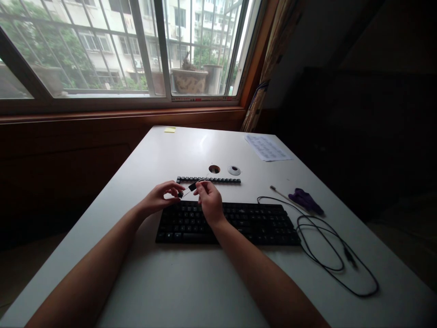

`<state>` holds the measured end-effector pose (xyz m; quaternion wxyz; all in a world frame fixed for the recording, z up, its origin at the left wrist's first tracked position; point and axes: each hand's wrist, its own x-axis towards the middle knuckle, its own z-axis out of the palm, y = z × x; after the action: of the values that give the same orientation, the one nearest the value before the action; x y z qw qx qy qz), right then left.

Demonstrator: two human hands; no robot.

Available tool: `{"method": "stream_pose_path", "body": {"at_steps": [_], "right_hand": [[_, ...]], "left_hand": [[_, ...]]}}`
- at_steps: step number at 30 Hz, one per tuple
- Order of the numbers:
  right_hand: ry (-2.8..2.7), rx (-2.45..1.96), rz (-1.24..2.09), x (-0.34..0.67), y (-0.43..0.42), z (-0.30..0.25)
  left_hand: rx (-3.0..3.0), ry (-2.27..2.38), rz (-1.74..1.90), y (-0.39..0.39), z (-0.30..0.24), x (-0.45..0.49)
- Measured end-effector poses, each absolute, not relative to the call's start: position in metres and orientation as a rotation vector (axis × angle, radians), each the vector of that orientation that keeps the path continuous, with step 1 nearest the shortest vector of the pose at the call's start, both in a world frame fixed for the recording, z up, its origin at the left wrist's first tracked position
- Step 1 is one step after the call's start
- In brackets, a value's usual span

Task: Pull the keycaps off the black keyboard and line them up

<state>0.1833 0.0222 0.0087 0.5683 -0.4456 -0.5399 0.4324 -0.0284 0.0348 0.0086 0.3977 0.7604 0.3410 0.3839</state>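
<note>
A black keyboard (252,221) lies on the white table, with its upper left part beneath both hands. My left hand (164,192) pinches a small black keycap (180,194) between thumb and fingers, above the keyboard's top left edge. My right hand (210,200) is closed on a keycap puller (192,187), a black piece with thin wire ends. Its wires reach down to the keycap; whether they still grip it I cannot tell. Just behind the hands, several loose black keycaps (225,181) stand in a row, partly hidden by the fingers.
A black cable (321,265) coils right of the keyboard, near a thin brush-like stick (283,193) and a purple cloth (305,200). Behind the keycaps are a round table hole (214,169) and its white cover (234,170). Printed paper (268,148) and a yellow note (170,130) lie farther back.
</note>
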Motion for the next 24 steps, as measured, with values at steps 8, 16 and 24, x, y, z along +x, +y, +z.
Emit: {"method": "stream_pose_path", "body": {"at_steps": [8,16,24], "right_hand": [[-1.236,-1.082,1.036,0.184,0.0242,0.0088],[-1.22,-1.082,1.084,0.1841,0.0269,0.0066],[-1.184,-1.013,1.16,0.1853,0.027,0.0078]], "left_hand": [[1.912,0.85,1.042,0.0332,0.009,-0.0238],[1.832,0.841,1.07,0.0313,0.0083,-0.0229],[1.537,0.741,1.042,0.0314,0.0016,-0.0228]]}}
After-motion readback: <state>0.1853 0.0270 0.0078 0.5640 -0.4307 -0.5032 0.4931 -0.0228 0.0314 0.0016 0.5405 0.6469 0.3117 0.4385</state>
